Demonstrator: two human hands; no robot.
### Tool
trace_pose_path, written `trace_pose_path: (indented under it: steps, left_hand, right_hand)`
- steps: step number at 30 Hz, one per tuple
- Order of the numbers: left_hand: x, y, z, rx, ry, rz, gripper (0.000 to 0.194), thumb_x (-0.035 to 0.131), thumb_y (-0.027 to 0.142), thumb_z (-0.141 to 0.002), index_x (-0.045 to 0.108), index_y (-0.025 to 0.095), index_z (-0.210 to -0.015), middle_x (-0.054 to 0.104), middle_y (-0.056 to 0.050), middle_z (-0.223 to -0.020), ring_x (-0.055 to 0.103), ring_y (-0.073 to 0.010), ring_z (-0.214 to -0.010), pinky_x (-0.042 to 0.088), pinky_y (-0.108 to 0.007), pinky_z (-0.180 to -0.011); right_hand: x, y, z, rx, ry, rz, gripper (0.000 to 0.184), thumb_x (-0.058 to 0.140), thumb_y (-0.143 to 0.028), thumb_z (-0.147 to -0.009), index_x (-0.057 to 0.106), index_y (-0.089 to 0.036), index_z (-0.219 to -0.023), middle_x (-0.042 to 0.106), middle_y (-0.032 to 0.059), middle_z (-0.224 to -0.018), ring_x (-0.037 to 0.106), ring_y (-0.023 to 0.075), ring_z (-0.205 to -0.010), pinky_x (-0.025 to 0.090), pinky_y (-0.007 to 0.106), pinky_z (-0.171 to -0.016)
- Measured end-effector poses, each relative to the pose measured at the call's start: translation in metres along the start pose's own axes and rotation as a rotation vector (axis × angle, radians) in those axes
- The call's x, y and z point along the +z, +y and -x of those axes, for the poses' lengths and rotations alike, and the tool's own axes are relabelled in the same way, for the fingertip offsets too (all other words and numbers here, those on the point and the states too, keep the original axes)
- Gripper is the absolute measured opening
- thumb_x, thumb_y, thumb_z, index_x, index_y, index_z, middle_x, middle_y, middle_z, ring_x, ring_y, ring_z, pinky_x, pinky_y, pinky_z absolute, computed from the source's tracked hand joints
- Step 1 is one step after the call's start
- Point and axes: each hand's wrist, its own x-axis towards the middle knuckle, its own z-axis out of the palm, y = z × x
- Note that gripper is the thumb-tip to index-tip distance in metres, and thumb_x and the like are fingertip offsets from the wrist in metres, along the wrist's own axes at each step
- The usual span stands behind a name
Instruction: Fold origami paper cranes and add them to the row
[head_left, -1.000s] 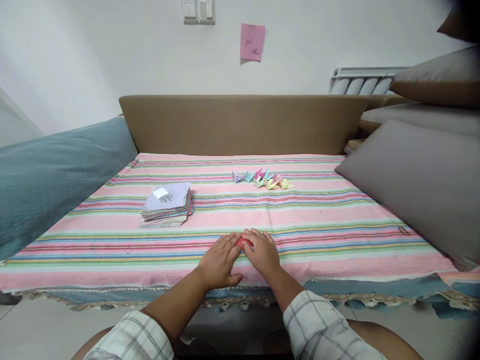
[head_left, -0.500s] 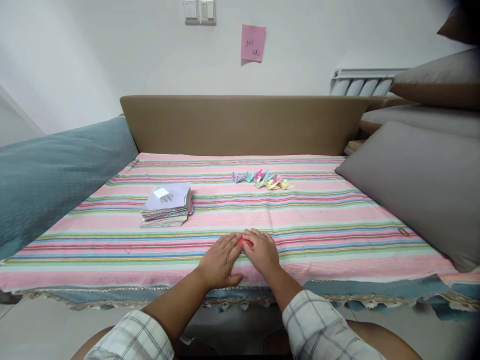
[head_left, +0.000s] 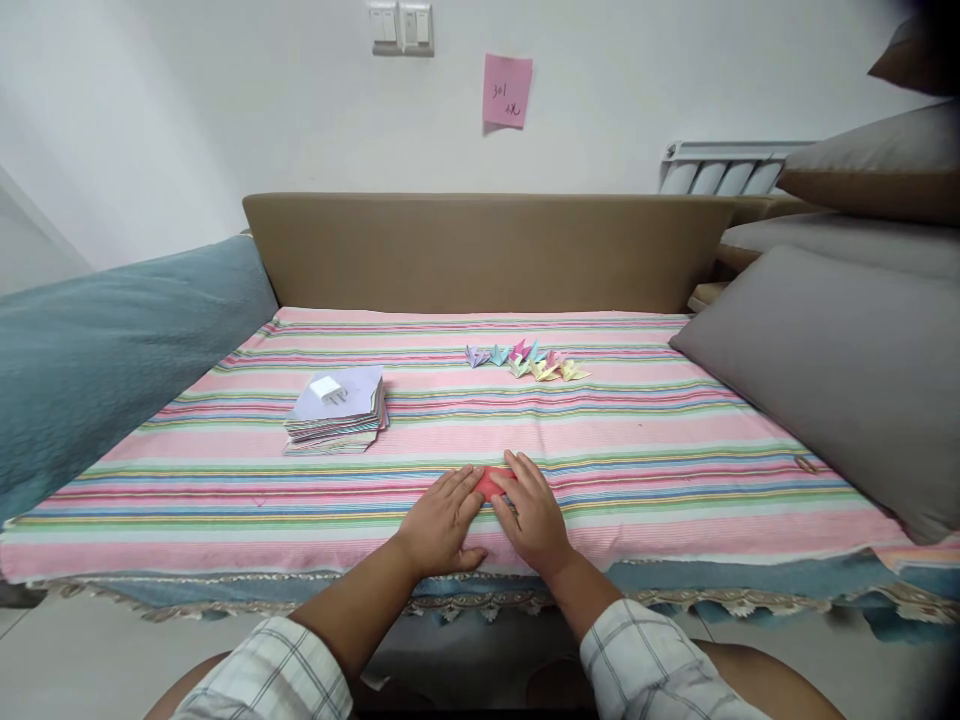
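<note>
The striped cloth takes up most of what I see, its near edge running just short of a blue border with a scalloped trim, and its far edge meeting the brown backrest. A blue padded side slants in along the left, and a big grey cushion leans over the right edge, so the surface widens toward the person. Close to the middle of the near edge lie both hands: the left hand flat, fingers stretched out and thumb apart, its fingertips on the red paper's left end; the right hand with fingers extended and loosely spread, touching the right part. Far to the left sits a stack of paper, its edges uneven, with a band of cloth between it and the left hand. Straight beyond the hands, across a wider stretch of stripes, stands a cluster of folded paper shapes, well in from the backrest. Between the two hands is the small red paper, partly covered by fingers. Smaller again, a white plug rests on the stack, and a tiny brownish thing lies near the cushion's edge.
</note>
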Motion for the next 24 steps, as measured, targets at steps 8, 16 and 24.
trace_pose_path:
  steps: [8,16,24]
  left_hand:
    - [-0.002,0.002,0.0,-0.018,0.004,0.031,0.063,0.059,0.048,-0.069,0.046,0.012,-0.12,0.032,-0.021,-0.143,0.028,-0.0332,-0.133,0.025,-0.05,-0.108]
    - [-0.003,0.003,0.0,-0.012,-0.002,0.026,0.061,0.058,0.049,-0.069,0.048,0.012,-0.116,0.032,-0.021,-0.144,0.028,-0.0336,-0.133,0.024,-0.049,-0.108]
    - [-0.002,0.002,0.0,-0.01,-0.001,0.024,0.062,0.057,0.05,-0.071,0.048,0.01,-0.117,0.032,-0.022,-0.144,0.027,-0.0336,-0.133,0.023,-0.048,-0.109]
  right_hand:
    - [-0.003,-0.006,0.026,-0.03,-0.076,0.184,0.037,0.047,-0.038,-0.088,0.055,-0.029,-0.123,0.038,0.0081,-0.143,0.029,0.028,-0.132,0.029,0.045,-0.104]
    - [-0.006,-0.002,0.028,0.125,-0.061,0.242,0.035,0.045,-0.043,-0.088,0.062,-0.024,-0.113,0.039,0.0108,-0.141,0.032,0.0293,-0.13,0.03,0.044,-0.102]
    - [-0.007,-0.002,0.029,0.18,-0.059,0.292,0.044,0.045,-0.048,-0.087,0.059,-0.018,-0.115,0.04,0.0148,-0.14,0.032,0.0317,-0.13,0.032,0.045,-0.1]
